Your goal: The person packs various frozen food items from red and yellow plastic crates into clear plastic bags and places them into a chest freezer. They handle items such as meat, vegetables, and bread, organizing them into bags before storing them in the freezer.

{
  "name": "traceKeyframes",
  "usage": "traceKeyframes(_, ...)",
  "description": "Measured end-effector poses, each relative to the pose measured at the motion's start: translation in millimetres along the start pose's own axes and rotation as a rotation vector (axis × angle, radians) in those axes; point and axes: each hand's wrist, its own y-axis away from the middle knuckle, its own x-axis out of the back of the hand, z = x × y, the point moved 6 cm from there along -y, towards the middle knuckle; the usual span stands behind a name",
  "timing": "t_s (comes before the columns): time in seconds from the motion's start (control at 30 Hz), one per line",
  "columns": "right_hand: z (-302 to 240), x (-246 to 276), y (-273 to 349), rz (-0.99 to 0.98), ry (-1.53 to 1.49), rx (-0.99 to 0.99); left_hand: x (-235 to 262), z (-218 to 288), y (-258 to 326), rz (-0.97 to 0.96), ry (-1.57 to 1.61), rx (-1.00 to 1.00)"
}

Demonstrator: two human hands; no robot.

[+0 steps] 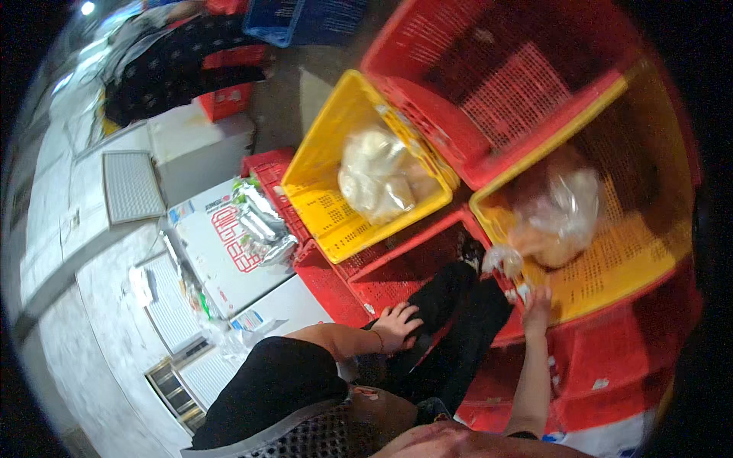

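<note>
My left hand (397,327) lies on my dark-trousered leg (439,301), its fingers spread and nothing in them. At the near-left corner of a yellow crate (618,286), my right hand (537,307) is closed, apparently on the end of a small clear plastic bag (502,261) with pale contents. Its fingertips are blurred. Inside that crate sits a larger clear bag (561,217) with pale orange contents. Another yellow crate (317,225), to the left, holds a clear bag of whitish pieces (376,175). I cannot make out what the pieces are.
Red crates surround the yellow ones, including a large one (527,91) at the back. White foam boxes (221,267) stand at the left, with bagged green produce (259,221) on top. A person in dark patterned clothing (183,69) bends near a blue crate (305,23).
</note>
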Motion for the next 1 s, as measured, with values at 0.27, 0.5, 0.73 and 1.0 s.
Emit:
traceKeyframes(0.27,-18.8,55.9,-25.9,-0.142,-0.262,0.272,9.1,1.1,-1.5,-0.074,0.079,-0.031)
traceKeyframes(0.5,66.8,100.1,-185.7,0.261,-0.413,-0.172,-2.2,-10.1,-2.9,-0.184,0.038,-0.056)
traceKeyframes(0.73,101.7,70.8,-242.5,0.255,-0.238,-0.371,4.6,-16.5,-0.5,-0.069,0.118,-0.07)
traceKeyframes(1.0,32.5,101.1,-194.3,0.563,0.447,-0.079,5.6,-17.2,2.2,-0.022,0.17,-0.065)
